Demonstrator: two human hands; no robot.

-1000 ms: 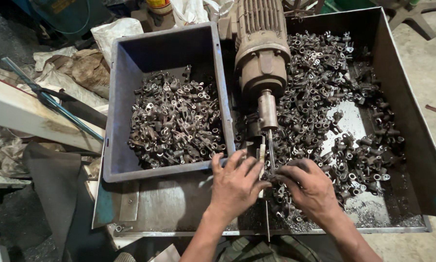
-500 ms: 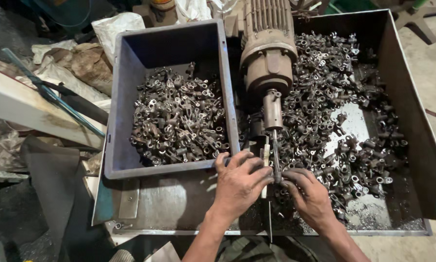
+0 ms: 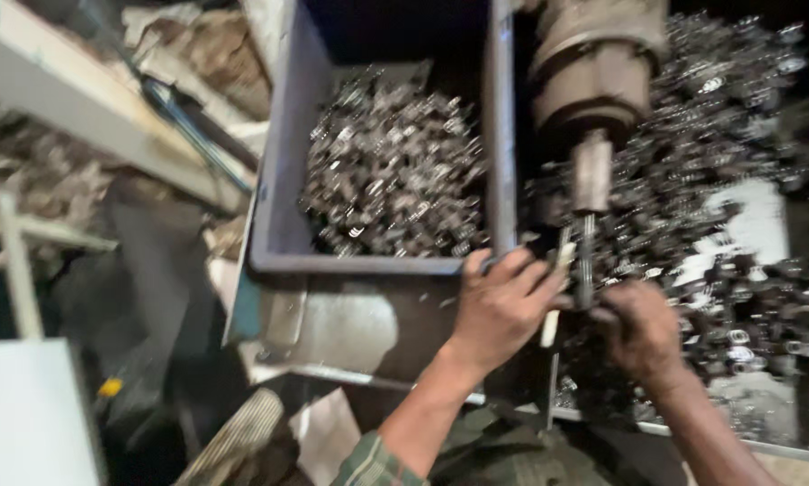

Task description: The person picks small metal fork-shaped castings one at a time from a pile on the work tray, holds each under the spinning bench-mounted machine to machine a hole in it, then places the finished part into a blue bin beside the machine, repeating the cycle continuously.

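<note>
My left hand (image 3: 501, 306) rests by the near right corner of a grey-blue plastic bin (image 3: 278, 225) full of small metal parts (image 3: 391, 180), its fingers curled near a thin spindle (image 3: 586, 256). The spindle hangs from a motor-driven machine head (image 3: 593, 72). Right of the spindle, my right hand (image 3: 643, 328) lies with bent fingers on a heap of loose metal parts (image 3: 719, 180) in a large metal tray (image 3: 332, 324). The picture is blurred, and whether either hand holds a part is unclear.
A pale beam (image 3: 80, 108) and blue rod (image 3: 188, 135) lie at the left, with crumpled rags (image 3: 224, 63) behind. A white panel (image 3: 26, 414) stands at the lower left. A green patterned sleeve (image 3: 373, 463) shows at the bottom.
The view has swung left and moved closer, now blurred. Both hands stay at the spindle, between the bin and the heap of parts.
</note>
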